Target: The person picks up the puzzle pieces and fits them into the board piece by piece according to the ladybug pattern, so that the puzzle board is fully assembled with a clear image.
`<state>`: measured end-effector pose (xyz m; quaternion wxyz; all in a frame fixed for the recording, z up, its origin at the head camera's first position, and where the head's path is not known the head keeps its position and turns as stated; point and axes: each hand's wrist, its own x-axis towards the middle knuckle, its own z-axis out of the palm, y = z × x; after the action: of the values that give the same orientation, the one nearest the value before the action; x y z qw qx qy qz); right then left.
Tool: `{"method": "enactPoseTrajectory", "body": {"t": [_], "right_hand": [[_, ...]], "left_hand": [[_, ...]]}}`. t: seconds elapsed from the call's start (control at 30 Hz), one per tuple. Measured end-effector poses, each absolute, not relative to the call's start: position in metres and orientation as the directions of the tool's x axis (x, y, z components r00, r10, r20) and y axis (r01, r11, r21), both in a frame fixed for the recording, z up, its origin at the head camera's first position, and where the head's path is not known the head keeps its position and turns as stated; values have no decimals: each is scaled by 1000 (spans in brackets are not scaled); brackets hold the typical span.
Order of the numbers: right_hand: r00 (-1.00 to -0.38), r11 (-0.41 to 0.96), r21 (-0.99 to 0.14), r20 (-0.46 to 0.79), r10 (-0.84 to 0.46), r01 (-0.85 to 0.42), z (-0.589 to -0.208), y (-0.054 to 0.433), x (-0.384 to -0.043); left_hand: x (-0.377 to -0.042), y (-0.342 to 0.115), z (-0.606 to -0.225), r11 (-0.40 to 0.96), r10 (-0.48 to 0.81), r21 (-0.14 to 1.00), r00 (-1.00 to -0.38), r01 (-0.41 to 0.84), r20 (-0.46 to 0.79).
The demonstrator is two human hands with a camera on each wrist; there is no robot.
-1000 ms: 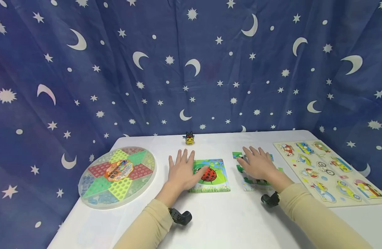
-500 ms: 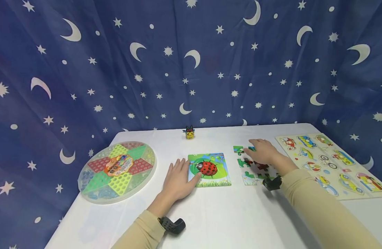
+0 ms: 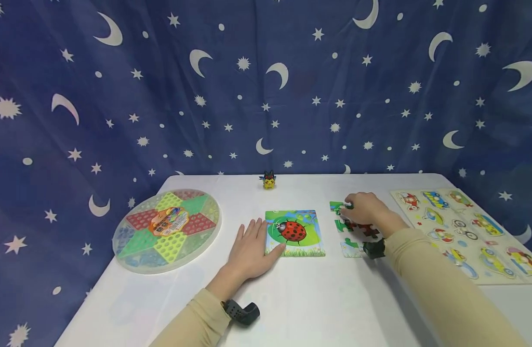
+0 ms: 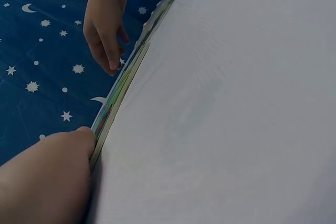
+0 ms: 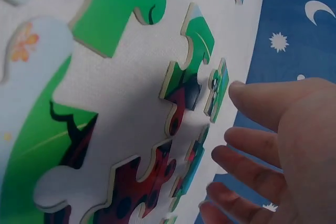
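Observation:
My left hand [image 3: 248,255] lies on the table with straight fingers, at the left edge of a square ladybug picture board [image 3: 311,241]; its thumb reaches the board's lower left corner. My right hand [image 3: 366,209] hovers low above loose jigsaw pieces [image 3: 352,249]. In the right wrist view, thumb and fingers bend forward with a gap between them and nothing held. A small green piece [image 5: 218,93] lies just past the thumb tip. Red spotted pieces [image 5: 126,195] and a green piece [image 5: 118,14] lie nearer that camera. The right hand hides some pieces in the head view.
A round Chinese checkers box [image 3: 166,231] stands at the left. On the right lies a wooden vehicle peg puzzle [image 3: 470,241]. A small yellow figure [image 3: 268,180] stands near the back edge, before a blue curtain [image 3: 257,96] with moons and stars.
My left hand has slid back and left off the ladybug board to its edge. The right hand has turned and its fingers have bent down toward the pieces. The head view has shifted.

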<state>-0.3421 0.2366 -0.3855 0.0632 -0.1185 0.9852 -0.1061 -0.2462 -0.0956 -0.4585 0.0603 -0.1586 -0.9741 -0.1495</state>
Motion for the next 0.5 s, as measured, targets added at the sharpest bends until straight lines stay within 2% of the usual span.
{"method": "enactPoseTrajectory", "body": {"t": [0.23,0.5], "right_hand": [[-970,942,-274,-90,-224,-192,-383,240,-347],[-966,945,-230,-59,-253,-233,-384,240,-351]], "left_hand": [[-245,-93,-457,905,286,283,-946,319,152],[-243,-92,-456,916,270,275,-957,290,109]]}}
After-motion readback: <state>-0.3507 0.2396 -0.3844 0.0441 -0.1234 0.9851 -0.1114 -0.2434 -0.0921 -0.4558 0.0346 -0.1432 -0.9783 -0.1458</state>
